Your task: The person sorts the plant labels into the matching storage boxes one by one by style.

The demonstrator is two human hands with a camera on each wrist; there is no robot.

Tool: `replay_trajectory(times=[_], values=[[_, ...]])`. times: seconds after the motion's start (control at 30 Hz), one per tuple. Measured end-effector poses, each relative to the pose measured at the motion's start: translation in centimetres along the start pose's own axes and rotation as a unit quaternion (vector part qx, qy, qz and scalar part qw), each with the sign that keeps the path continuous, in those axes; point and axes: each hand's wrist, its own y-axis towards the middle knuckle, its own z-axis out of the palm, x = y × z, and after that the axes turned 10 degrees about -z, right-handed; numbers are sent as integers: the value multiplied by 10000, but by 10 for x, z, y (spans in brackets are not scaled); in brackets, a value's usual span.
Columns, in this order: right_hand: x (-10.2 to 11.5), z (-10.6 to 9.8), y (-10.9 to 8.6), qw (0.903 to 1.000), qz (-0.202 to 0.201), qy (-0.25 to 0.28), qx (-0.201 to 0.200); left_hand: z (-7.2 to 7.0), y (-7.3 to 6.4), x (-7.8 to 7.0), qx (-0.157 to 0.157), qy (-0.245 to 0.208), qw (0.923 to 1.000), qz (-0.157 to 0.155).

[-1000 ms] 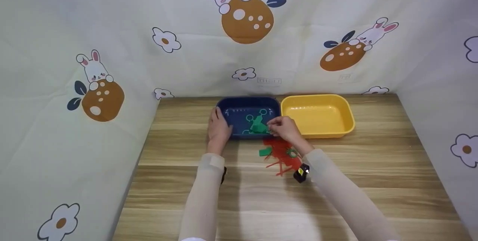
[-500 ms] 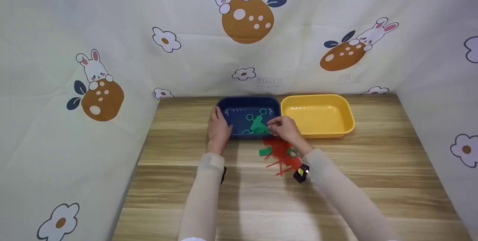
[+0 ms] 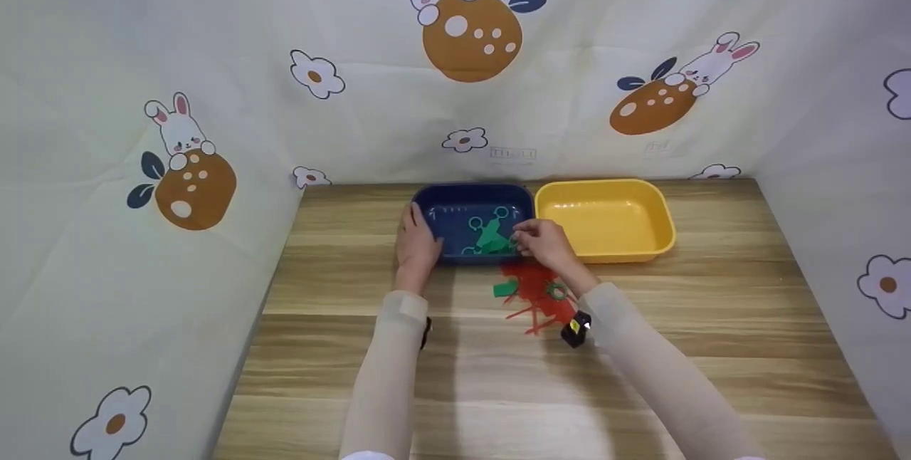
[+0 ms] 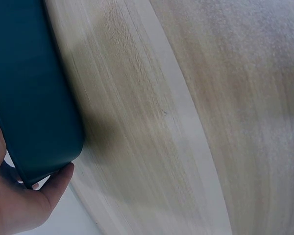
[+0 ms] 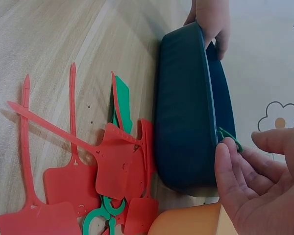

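Note:
My left hand (image 3: 418, 243) grips the left end of a dark blue bin (image 3: 441, 258); in the left wrist view the thumb (image 4: 59, 183) presses the bin's corner. Green tags (image 3: 490, 238) with ring-like loops lie inside at the bin's right side. My right hand (image 3: 544, 243) is over the bin's right front rim. In the right wrist view, its thumb stands apart from its bent fingers, and a green loop (image 5: 230, 138) shows at the fingertips, not pinched. In front of the bin lies a pile of red tags (image 5: 118, 169) with thin pointed straps, green pieces among them.
A yellow bin (image 3: 605, 221) stands against the blue bin's right side. Among the red tags are a green tag (image 3: 505, 288) and a green ring (image 3: 557, 290). The wood-grain table (image 3: 341, 346) is enclosed by a patterned cloth (image 3: 356, 139) on three sides.
My right hand has shifted slightly up and to the right, by a small amount. The left hand, the bins and the red pile have stayed in place.

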Motion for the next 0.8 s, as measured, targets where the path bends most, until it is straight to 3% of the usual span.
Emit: replay_trajectory(times=[0.3, 0.8], values=[[3, -2, 0, 9999, 29, 19, -103, -3, -3, -1, 81, -60, 9999, -10], [2, -2, -2, 9985, -400, -132, -360, -2, -3, 0, -5, -86, 10000, 41]])
